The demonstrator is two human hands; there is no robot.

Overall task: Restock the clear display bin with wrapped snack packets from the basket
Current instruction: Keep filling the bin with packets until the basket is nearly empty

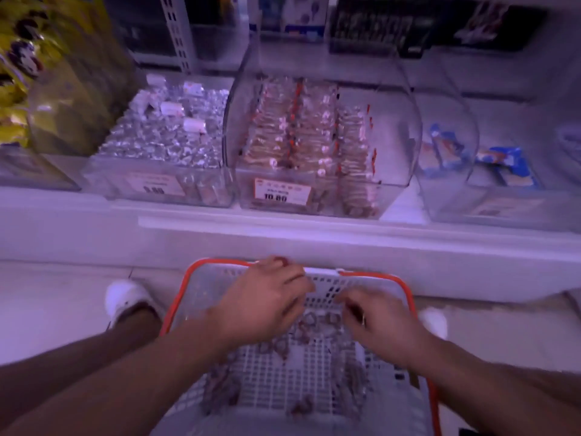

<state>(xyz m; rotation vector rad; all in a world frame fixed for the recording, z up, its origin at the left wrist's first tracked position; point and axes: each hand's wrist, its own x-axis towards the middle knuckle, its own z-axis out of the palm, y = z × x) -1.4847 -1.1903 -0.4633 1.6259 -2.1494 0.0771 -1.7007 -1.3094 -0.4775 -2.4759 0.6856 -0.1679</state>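
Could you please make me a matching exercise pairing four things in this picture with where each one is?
Things:
1. basket
2. left hand
3. silver sweets bin
4. blue packets

Places:
A. on the shelf, right of the cookie bin
B. on the floor, in front of the shelf
C. on the shelf, left of the cookie bin
D. inside the basket, near its far wall

Pairs: 1-B, 2-D, 3-C, 4-A

Foil-wrapped sweets bin (163,133), yellow bags (28,73), blue pkts (503,165), white shoe (125,298)
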